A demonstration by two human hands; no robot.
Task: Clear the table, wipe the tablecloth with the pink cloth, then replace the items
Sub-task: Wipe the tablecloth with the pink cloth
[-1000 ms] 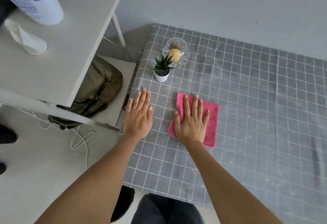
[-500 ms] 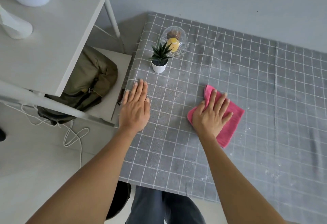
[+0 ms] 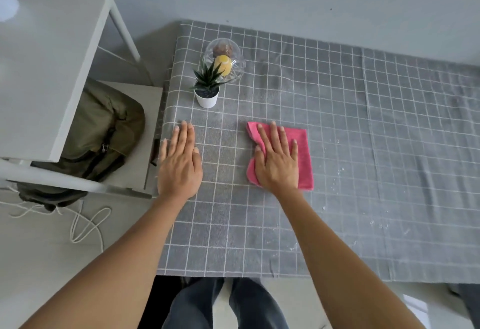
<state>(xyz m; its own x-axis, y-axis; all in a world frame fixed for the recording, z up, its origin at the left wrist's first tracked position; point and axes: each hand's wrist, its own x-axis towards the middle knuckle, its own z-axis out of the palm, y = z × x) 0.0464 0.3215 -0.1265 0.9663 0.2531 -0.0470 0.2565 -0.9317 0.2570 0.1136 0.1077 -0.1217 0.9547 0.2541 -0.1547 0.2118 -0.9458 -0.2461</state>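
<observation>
My right hand (image 3: pixel 276 158) lies flat on the pink cloth (image 3: pixel 302 157), fingers (image 3: pixel 275 134) slightly apart and pressing down, not clamped on anything; the cloth bunches a little under my thumb and lies smooth past my little finger. My left hand (image 3: pixel 180 163) is flat too, fingers close together, pinning the tablecloth (image 3: pixel 363 126) near its edge so it won't creep.

To wipe well, I judge I should keep the whole palm loaded so the cloth slides as one pad instead of rolling up, sweep in overlapping strokes, and push outward toward the pale crumbs (image 3: pixel 340 170) scattered beyond my little finger, gathering them rather than scattering them. The bracing hand should shift along as I go.

The cloth looks like soft, napped microfibre, a folded rectangle. The tablecloth is thin grey woven fabric with a white grid, faintly creased, so it could ruck under hard pressure. Beyond my fingertips, between both hands and further off, stands a spiky plant in a small white pot (image 3: pixel 207 96), touching or just beside a faceted clear glass bowl (image 3: pixel 233 69) holding something yellow; they are not cleared yet
</observation>
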